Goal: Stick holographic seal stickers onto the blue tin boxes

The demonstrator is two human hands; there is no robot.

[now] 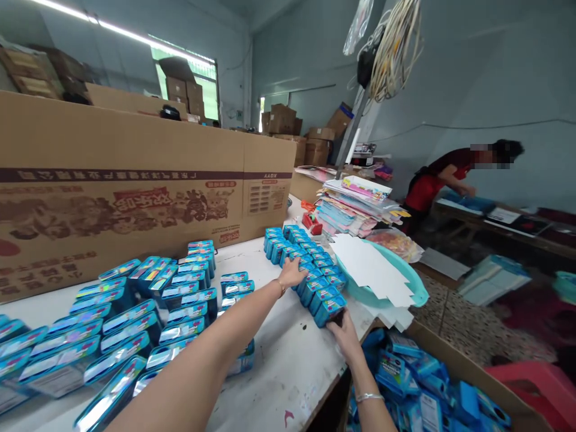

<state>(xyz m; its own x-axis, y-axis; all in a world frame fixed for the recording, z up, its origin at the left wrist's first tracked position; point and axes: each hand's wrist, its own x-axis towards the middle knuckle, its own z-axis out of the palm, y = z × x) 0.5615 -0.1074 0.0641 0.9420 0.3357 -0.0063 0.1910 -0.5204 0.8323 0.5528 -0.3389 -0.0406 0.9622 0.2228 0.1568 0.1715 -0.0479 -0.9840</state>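
Observation:
A double row of small blue packaged boxes (310, 270) stands on edge on the white table (288, 360). My left hand (291, 273) presses against the row's left side, fingers curled on the packs. My right hand (344, 335) grips the near end of the row at the table's edge, on the last blue pack (330, 309). Several more blue packs (126, 324) lie in overlapping rows at the left of the table.
A long cardboard box (135, 180) lies along the table's back. A teal basin (416, 288) with white paper sheets and a stack of printed cards (355, 207) sit to the right. An open carton of blue packs (423, 390) is below. A person in red (432, 180) bends over a far table.

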